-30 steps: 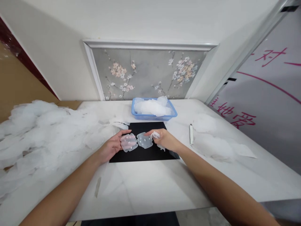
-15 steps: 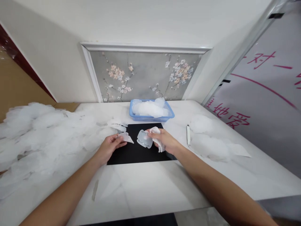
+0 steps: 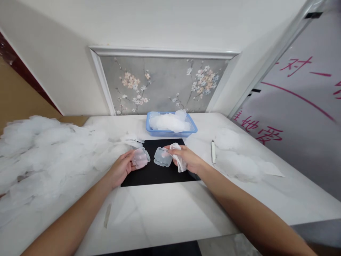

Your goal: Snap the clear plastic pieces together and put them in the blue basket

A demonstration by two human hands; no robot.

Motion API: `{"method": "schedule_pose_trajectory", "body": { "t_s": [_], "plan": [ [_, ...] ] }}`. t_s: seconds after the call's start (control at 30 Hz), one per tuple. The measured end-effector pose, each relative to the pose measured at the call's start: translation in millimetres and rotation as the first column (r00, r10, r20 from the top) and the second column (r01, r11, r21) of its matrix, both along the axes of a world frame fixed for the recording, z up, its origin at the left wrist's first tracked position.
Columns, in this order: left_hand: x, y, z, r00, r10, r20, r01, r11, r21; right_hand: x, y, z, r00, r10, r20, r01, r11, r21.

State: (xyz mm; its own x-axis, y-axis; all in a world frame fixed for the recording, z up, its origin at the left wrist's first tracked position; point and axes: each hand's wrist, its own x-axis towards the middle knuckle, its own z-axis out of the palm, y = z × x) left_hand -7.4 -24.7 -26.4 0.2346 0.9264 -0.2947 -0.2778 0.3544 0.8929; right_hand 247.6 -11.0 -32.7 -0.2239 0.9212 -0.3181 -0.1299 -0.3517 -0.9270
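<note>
Over the left part of a black mat [image 3: 151, 176], my left hand [image 3: 123, 168] pinches a thin translucent plastic piece [image 3: 141, 158] with notched edges, its flat face turned up. My right hand [image 3: 188, 159] is closed on a similar translucent piece [image 3: 162, 157], which sticks out to the left, and on a folded white wad [image 3: 178, 156] that could be tissue or more sheets; I cannot tell which. The two plastic pieces are apart, with a narrow gap of black mat between them.
A blue basket [image 3: 172, 134] holding a heap of translucent pieces stands behind the mat. A large pile of such pieces [image 3: 53, 156] covers the left. On the right lie a white-handled tool [image 3: 213, 152] and more pieces [image 3: 237, 165]. A tape strip [image 3: 107, 215] sticks near the front.
My left hand has turned its plastic piece from a tilted, edge-on pose to flat side up. The piece in my right hand has shifted slightly left.
</note>
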Motion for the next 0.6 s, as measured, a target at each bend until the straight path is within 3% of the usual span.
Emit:
{"method": "schedule_pose_trajectory", "body": {
  "t_s": [0.2,0.43,0.6],
  "plan": [
    [-2,2,1.7,0.997,-0.038,0.066,0.041,0.998,-0.047,-1,-1,-0.3,1.0,0.006,-0.015,-0.006,0.999,0.04],
    [-4,2,2.1,0.992,-0.097,0.079,0.1,0.994,-0.043,-1,-6,1.7,0.992,0.076,0.097,-0.094,0.975,0.199],
    [1,-1,2.7,0.986,-0.146,0.077,0.148,0.989,-0.028,-20,-13,-1.2,0.994,0.045,0.096,-0.071,0.957,0.281]
  ]
}}
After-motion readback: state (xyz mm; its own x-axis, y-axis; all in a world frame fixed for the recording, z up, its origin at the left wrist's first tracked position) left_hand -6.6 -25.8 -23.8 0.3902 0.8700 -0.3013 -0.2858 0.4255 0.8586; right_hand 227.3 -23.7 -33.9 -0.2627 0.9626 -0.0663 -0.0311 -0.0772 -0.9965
